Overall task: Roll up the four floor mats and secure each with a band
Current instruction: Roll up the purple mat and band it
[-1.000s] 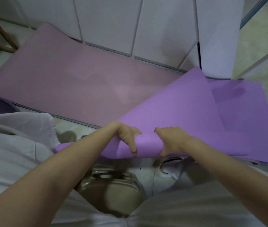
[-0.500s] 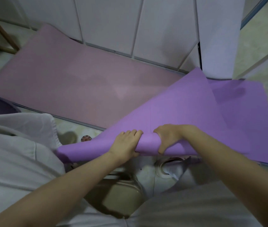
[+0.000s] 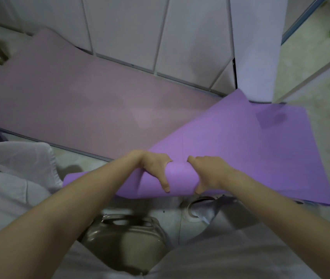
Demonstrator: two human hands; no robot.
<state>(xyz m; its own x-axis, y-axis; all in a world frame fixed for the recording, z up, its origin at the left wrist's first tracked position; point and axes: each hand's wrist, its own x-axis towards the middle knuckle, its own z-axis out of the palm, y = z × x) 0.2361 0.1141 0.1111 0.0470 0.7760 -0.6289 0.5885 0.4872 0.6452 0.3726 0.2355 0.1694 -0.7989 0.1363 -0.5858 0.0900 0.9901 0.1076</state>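
**Starting the roll on the purple mat**

Both hands clenched side by side on the curled near edge of the bright purple foam floor mat (image 3: 230, 141): left hand (image 3: 156, 168), right hand (image 3: 208, 172). Best kept tight and square from here, pressing evenly while rolling away over the floor. Beyond, flat by the wall, a dusty-pink foam mat (image 3: 75, 105). Out of sight: any bands, the other mats, the purple mat's underside.
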